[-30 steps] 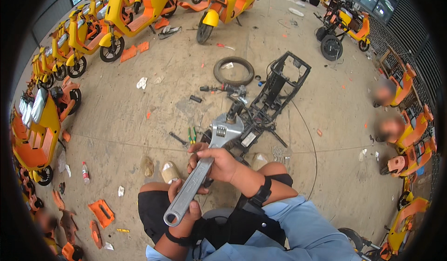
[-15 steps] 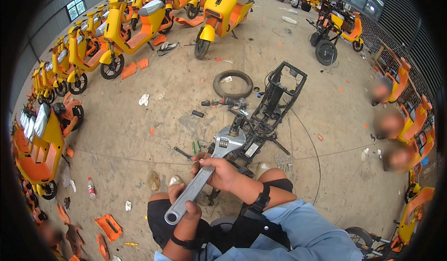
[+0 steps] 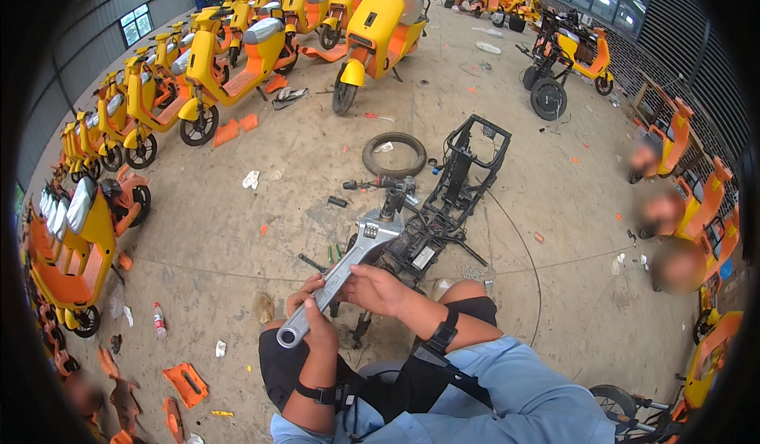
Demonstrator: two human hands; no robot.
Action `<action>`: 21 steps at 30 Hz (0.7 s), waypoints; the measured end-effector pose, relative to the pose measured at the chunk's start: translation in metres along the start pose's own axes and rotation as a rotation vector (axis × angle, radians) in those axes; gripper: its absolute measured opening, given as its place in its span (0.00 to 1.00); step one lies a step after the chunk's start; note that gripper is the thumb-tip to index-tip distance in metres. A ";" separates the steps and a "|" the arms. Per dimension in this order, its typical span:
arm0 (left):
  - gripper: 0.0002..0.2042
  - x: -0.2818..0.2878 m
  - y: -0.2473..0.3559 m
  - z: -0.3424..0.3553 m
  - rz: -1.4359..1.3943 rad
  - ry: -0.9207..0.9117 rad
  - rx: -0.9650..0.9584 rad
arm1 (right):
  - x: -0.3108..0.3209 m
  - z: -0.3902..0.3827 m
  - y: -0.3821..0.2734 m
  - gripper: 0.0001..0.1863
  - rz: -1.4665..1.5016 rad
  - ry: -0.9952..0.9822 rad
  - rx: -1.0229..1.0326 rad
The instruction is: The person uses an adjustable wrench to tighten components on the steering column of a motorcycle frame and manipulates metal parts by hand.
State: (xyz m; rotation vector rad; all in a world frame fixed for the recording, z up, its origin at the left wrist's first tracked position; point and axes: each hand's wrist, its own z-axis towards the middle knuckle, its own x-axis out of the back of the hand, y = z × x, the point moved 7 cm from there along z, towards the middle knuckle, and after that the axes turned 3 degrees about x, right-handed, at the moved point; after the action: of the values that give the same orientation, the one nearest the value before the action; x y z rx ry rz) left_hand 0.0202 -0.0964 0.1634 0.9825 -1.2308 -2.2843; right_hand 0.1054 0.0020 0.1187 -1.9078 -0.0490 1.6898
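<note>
- Left hand [image 3: 317, 325]: closed around the lower handle of the wrench [image 3: 336, 278].
- Wrench: long axis diagonal, jaw end pointing up-right.
- Right hand [image 3: 374, 287]: grips mid-handle, hiding it.
- Scooter frame [image 3: 443, 206]: beyond the hands; jaw contact unclear.

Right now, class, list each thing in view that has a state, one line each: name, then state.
adjustable wrench: held in both hands, jaw end raised toward the frame
left hand: closed round the wrench handle end
right hand: gripping mid-handle
scooter frame: stripped, lying on the floor
loose tyre: off its wheel, flat on the floor
yellow scooters: parked upright in rows
</note>
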 end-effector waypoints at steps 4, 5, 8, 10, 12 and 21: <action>0.06 0.002 -0.001 0.001 -0.078 0.010 0.017 | 0.005 -0.012 0.007 0.23 -0.057 -0.018 -0.052; 0.06 0.004 0.000 0.002 -0.116 0.011 0.013 | 0.005 -0.011 0.010 0.23 -0.054 -0.017 -0.049; 0.06 0.003 -0.005 0.001 -0.171 0.014 0.017 | 0.012 -0.018 0.010 0.24 -0.056 0.016 -0.028; 0.06 0.001 -0.006 0.001 -0.178 -0.012 -0.011 | 0.011 -0.020 0.010 0.24 -0.062 0.032 -0.009; 0.06 0.001 -0.004 0.002 -0.181 -0.030 -0.028 | 0.010 -0.021 0.009 0.25 -0.071 0.045 -0.002; 0.07 0.001 0.002 0.005 -0.124 -0.110 -0.107 | -0.004 -0.019 0.016 0.24 -0.102 0.050 0.017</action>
State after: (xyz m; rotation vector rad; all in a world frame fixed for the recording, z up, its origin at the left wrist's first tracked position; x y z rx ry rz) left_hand 0.0158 -0.0948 0.1668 0.9301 -1.1048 -2.5017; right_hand 0.1169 -0.0201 0.1160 -1.9010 -0.1103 1.5698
